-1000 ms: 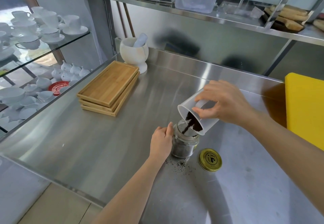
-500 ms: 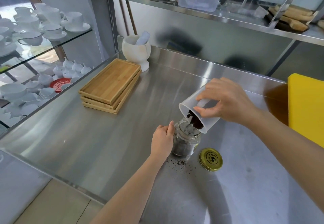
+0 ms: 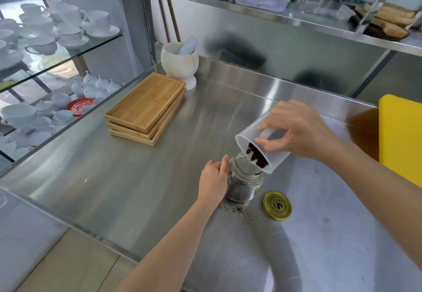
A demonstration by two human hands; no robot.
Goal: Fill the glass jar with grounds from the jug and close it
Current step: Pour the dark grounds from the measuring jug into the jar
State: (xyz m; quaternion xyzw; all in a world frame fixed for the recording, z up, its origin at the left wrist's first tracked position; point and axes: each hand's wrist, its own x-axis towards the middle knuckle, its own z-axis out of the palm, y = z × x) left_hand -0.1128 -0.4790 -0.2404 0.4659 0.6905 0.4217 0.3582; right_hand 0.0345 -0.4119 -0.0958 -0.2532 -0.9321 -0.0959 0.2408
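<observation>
A small glass jar (image 3: 244,183) stands upright on the steel counter, its lower half dark with grounds. My left hand (image 3: 213,180) wraps its left side. My right hand (image 3: 296,131) holds a translucent white plastic jug (image 3: 251,138) tipped steeply, its rim just over the jar's mouth. Dark grounds (image 3: 257,158) lie at the jug's lower lip. The jar's gold lid (image 3: 276,205) rests flat on the counter, to the right of the jar. Spilled grounds (image 3: 235,210) speckle the steel in front of the jar.
A stack of bamboo trays (image 3: 146,106) lies at the back left beside a white mortar with pestle (image 3: 180,63). A yellow board (image 3: 402,136) stands at the right edge. Glass shelves of white cups (image 3: 57,31) are on the left. A steel shelf (image 3: 274,10) hangs overhead.
The stream of grounds from jug to jar has thinned to a clump at the jug's lip. The jug and both hands sit in nearly the same place.
</observation>
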